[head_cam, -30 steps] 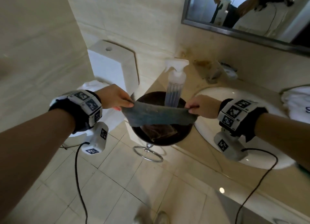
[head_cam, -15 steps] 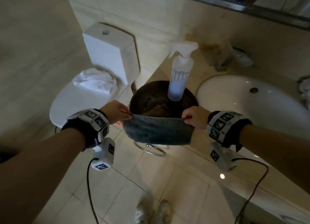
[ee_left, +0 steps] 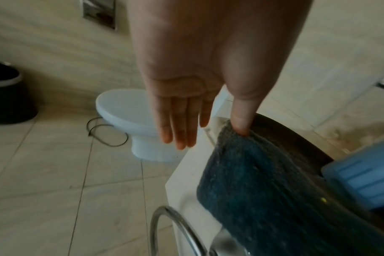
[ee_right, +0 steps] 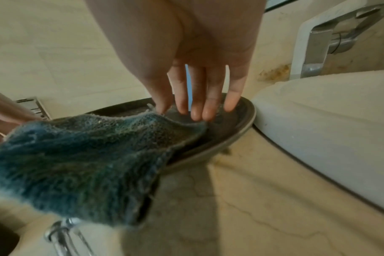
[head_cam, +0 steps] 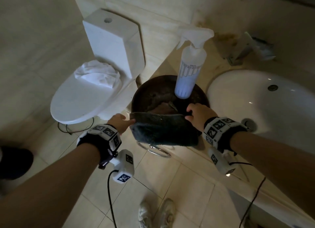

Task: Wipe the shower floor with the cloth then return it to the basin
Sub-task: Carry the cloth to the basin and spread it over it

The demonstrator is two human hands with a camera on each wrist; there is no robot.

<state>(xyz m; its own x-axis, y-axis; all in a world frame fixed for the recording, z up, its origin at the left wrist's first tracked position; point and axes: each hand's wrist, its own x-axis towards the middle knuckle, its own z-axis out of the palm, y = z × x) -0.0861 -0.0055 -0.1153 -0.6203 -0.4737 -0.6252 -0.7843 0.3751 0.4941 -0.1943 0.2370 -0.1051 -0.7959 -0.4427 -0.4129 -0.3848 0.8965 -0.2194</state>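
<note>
A dark blue-grey cloth [head_cam: 163, 134] hangs over the near rim of the dark round basin [head_cam: 146, 91], its lower half outside the bowl. My left hand [head_cam: 119, 122] is at the cloth's left corner. The left wrist view shows that hand [ee_left: 210, 136] with fingers straight and only the thumb pressing on the cloth [ee_left: 263, 190]. My right hand [head_cam: 196, 111] is at the right corner. In the right wrist view its fingers [ee_right: 195, 110] hang straight over the cloth [ee_right: 77, 164] and basin [ee_right: 241, 124], the thumb touching the cloth's edge. A brown rag [head_cam: 163, 108] lies inside the basin.
A spray bottle [head_cam: 189, 69] stands in the basin's far side. The white sink [head_cam: 255, 105] is to the right, with its tap [ee_right: 318, 39] behind. The toilet [head_cam: 88, 98], a white towel [head_cam: 97, 74] on its lid, is left. A chrome ring [head_cam: 158, 151] hangs under the counter, and a black bin [ee_left: 7, 97] stands at far left.
Both hands have lowered the stretched cloth onto the basin's near rim, where it now drapes. The pinches at both corners have loosened to straight fingers. My view has tilted downward.
</note>
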